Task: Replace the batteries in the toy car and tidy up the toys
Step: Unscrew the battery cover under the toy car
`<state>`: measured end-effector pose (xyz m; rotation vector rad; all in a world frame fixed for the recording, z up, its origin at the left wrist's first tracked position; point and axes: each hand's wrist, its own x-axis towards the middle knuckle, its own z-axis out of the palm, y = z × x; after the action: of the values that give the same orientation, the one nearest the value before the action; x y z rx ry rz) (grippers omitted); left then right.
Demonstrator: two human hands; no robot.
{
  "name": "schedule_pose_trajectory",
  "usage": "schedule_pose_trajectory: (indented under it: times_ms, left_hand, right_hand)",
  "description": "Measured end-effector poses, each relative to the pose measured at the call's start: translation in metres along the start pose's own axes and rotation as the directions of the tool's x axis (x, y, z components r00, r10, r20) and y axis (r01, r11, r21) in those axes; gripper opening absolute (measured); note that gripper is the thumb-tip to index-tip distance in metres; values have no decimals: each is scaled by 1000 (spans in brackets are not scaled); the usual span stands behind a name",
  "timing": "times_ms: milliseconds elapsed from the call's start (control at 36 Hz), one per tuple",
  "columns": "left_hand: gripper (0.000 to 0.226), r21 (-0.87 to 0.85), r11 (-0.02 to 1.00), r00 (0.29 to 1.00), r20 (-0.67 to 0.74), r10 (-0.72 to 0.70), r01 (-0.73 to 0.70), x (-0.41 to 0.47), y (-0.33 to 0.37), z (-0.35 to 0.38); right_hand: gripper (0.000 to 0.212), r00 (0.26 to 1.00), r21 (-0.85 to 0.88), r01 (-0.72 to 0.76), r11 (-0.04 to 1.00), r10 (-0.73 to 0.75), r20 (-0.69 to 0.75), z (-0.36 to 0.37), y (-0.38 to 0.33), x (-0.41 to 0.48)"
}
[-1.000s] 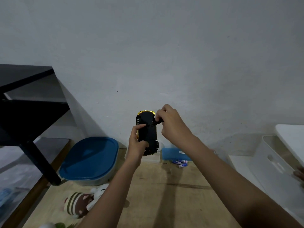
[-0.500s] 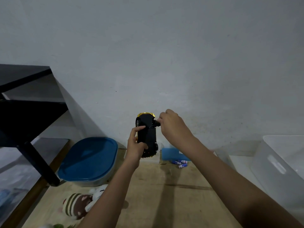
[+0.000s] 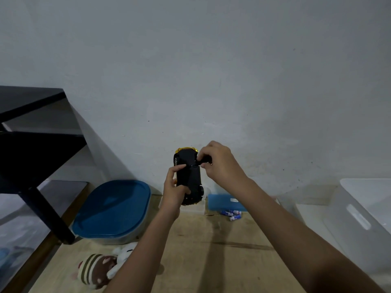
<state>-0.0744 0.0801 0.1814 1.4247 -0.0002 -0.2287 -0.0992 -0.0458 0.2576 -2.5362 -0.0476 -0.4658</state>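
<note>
I see the blue-lidded tub (image 3: 114,208) on the wooden surface (image 3: 211,261), low left. Above that surface the left hand (image 3: 174,192) grips the toy car (image 3: 188,174), black underside facing me, fingers curled round its lower half, thumb across the base. The right hand (image 3: 220,163) pinches a small black tool (image 3: 204,160) against the car's upper right edge. Loose batteries (image 3: 231,213) lie below, well apart from both hands.

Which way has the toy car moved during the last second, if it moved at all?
No. The toy car stays held up before the wall, its lower end just left of the blue box, as before.
</note>
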Motion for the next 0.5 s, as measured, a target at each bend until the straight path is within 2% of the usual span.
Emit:
schedule_pose_trajectory:
  times_ms: [139,222,306,389,472,500]
  left_hand:
    - [69,-1,1000,1000,-7,-18,18,3,-4,2]
    - [69,1,1000,1000,-3,-12,12,5,-6,3]
    - [69,-3,1000,1000,-2,0,0,5,-6,4]
    - [68,-1,1000,1000,8,-2,2,4,-6,6]
    - [69,7,1000,1000,17,5,-5,4,-6,7]
    - [69,8,1000,1000,15,6,-6,4,-7,7]
  right_hand:
    - [25,991,-111,-128,986,131,16,1,-1,2]
    - [4,998,-52,-57,997,57,12,3,3,2]
    - [12,1000,-28,-3,1000,3,-1,4,3,0]
    - [21,993,-113,-115,987,114,-21,0,3,1]
    - [3,998,-139,-65,988,63,-19,-1,6,1]
    - [9,999,-122,-37,992,35,-22,-1,6,0]
